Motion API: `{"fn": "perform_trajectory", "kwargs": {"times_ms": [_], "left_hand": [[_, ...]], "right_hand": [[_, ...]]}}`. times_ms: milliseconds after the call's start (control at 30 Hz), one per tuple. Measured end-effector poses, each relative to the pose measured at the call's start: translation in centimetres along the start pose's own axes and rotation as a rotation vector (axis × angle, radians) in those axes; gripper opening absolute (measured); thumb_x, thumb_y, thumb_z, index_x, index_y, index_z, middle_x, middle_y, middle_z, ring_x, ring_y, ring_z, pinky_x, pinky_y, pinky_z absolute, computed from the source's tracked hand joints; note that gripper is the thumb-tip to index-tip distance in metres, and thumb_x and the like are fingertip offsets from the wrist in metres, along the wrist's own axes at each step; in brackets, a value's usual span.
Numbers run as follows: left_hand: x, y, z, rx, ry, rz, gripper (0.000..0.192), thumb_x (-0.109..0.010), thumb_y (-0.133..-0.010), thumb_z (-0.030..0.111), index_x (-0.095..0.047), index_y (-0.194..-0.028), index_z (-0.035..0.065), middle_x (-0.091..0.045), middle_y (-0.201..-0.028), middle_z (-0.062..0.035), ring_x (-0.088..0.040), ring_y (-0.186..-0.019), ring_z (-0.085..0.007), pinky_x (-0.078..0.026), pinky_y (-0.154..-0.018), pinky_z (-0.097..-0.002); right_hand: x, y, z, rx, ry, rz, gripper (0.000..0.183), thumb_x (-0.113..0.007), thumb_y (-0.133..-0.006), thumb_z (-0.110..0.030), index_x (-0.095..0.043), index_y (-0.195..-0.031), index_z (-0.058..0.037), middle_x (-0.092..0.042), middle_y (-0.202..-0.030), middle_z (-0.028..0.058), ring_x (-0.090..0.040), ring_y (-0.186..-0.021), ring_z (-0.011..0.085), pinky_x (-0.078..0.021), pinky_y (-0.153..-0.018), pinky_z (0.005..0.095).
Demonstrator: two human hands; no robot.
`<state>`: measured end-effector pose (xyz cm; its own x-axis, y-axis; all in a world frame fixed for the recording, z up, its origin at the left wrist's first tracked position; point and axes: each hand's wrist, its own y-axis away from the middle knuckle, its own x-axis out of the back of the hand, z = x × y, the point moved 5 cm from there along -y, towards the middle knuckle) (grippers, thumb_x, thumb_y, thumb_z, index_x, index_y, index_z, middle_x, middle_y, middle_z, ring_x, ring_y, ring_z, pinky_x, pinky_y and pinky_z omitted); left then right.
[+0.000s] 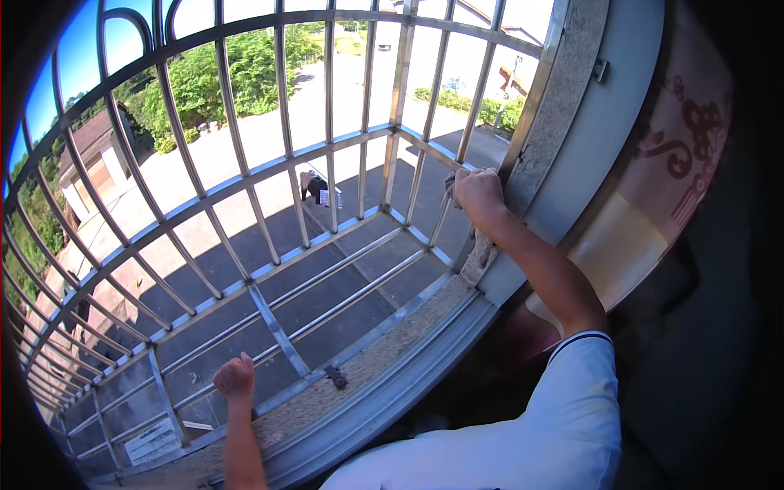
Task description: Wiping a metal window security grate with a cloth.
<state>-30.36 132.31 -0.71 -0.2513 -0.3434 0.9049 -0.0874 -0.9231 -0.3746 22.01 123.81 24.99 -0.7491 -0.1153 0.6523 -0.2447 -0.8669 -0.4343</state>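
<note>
My right hand (479, 191) is closed around a grey cloth (450, 187). It presses against the side rail of the metal window cage (429, 149), close to where the rail meets the wall (539, 141). Part of the cloth is hidden behind my fingers. Lower left, my left hand (234, 375) reaches out past the sill with curled fingers and the thumb up. It overlaps one of the cage's floor bars (195, 397); whether it grips that bar cannot be made out.
A sliding-window track (392, 380) runs along the rough concrete sill (361, 352). A small dark bracket (335, 376) sticks up from the sill. To the right is a patterned curtain (680, 153). Through the bars, a paved yard (343, 294) lies well below.
</note>
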Motion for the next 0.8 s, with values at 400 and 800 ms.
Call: {"fn": "perform_trajectory", "kwargs": {"times_ms": [400, 800], "left_hand": [[-0.3, 0.0, -0.5, 0.047, 0.01, -0.055, 0.042, -0.052, -0.082, 0.036, -0.064, -0.055, 0.0057, -0.061, -0.058, -0.0163, -0.061, -0.057, -0.0338, -0.047, -0.06, -0.0431], [-0.5, 0.1, -0.1, 0.03, 0.003, -0.06, 0.041, -0.053, -0.082, 0.034, -0.062, -0.053, 0.0067, -0.06, -0.056, -0.0168, -0.061, -0.056, -0.0348, -0.048, -0.058, -0.0436]], "right_hand": [[8.2, -2.5, 7.4, -0.337, -1.06, 1.112, 0.031, -0.059, -0.086, -0.006, -0.048, -0.114, -0.0017, -0.058, -0.1, 0.0176, -0.058, -0.098, 0.0332, -0.0416, -0.087, 0.0384], [3.9, -11.9, 9.6, -0.799, -1.16, 1.063, 0.041, -0.064, -0.081, -0.025, -0.045, -0.111, -0.0046, -0.061, -0.1, 0.0229, -0.058, -0.094, 0.0436, -0.0457, -0.077, 0.0499]]}}
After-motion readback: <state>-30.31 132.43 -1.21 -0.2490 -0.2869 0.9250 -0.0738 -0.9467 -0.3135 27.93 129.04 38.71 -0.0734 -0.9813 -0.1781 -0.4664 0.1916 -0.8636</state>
